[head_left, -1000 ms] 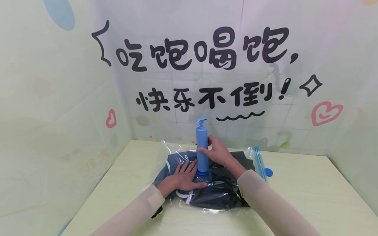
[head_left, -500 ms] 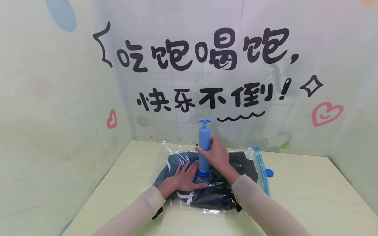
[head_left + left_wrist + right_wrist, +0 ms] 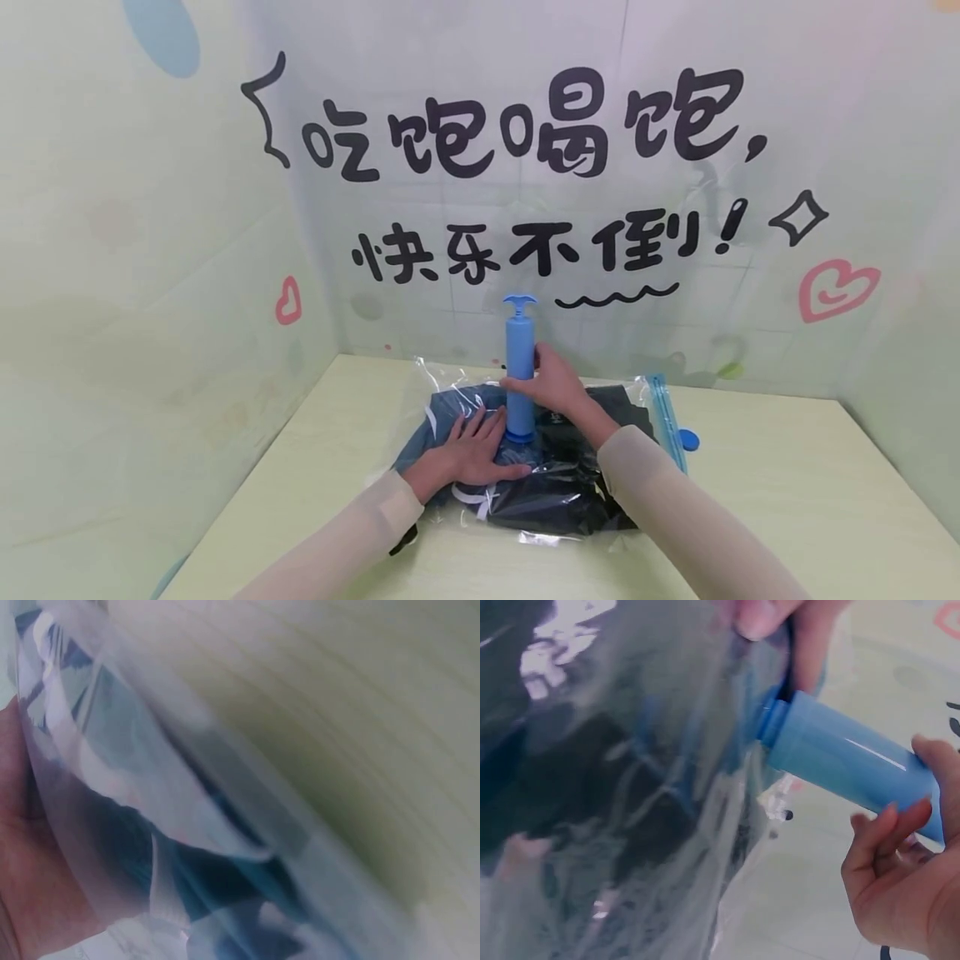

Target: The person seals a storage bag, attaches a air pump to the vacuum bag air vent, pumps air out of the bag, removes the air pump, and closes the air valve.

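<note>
1. Blue plastic is forming the hand pump (image 3: 520, 354), which is standing near upright on the clear bag (image 3: 442, 377), its darker collar (image 3: 520, 437) meeting the film. Any valve beneath is not showing.

2. Right hand (image 3: 551, 379): gripping the pump barrel, thumb on one side, fingers curling round the other. The right wrist view is confirming the hold.

3. Left hand (image 3: 476, 450): lying flat on the bag, fingers spreading beside the pump's foot, holding nothing. The left wrist view is showing only part of it, blurred.

4. Contents: blue fabric (image 3: 465, 404) and dark fabric (image 3: 540, 500) are lying folded inside the bag. The bag is resting on the table (image 3: 300, 467), its blue zip edge (image 3: 666, 417) facing the person's right. A round blue disc (image 3: 689, 440) is lying just beside that edge.

5. Handling, as judged: the pump is looking light, stiff and rather smooth, so fingers could be slipping on a loose grip. The barrel is offering the steadier hold; the winged handle (image 3: 520, 302) is offering the pull. The thin rod between them is seeming the weaker part.

6. Bag, as judged: the film is appearing soft, slick and prone to creasing; a flat palm near the collar is suiting it better than pinching.
</note>
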{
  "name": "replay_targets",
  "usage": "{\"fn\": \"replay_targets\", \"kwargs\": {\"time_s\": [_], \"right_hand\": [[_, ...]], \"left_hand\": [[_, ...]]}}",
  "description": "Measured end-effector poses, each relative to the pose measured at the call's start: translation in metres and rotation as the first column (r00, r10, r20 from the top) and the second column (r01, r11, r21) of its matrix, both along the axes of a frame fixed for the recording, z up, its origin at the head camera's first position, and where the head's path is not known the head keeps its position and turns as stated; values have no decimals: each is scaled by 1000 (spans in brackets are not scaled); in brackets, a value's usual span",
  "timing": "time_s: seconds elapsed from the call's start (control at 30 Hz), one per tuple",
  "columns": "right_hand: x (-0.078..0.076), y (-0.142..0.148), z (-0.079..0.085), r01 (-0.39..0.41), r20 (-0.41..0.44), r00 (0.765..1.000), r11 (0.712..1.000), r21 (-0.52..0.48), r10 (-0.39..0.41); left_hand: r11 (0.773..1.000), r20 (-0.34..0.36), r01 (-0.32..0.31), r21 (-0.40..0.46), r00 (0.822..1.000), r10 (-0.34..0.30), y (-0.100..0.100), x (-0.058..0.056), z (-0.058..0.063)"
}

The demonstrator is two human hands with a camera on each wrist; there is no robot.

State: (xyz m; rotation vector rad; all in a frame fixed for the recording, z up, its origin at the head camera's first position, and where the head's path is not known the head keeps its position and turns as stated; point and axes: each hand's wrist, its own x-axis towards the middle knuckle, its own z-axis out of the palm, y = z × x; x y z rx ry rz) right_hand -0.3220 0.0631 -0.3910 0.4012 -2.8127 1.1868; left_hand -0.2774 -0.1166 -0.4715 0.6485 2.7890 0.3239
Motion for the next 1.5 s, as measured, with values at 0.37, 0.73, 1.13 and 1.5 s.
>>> {"fn": "replay_targets", "kwargs": {"time_s": [0.37,0.73,1.13,1.5], "right_hand": [[-15,12,45,-164,68,976,905,-393,207],[-14,28,57,-304,-24,950,904,-299,312],[-3,11,45,-183,-212,968,954,-239,133],[7,-1,34,81,-281,948,966,-246,-151]], "left_hand": [[1000,-14,-8,1,1000,8,4,3,4],[1000,-18,-12,-20,1000,11,4,6,8],[999,-10,-15,-42,1000,15,4,8,13],[998,-28,-20,-54,999,18,6,6,8]]}}
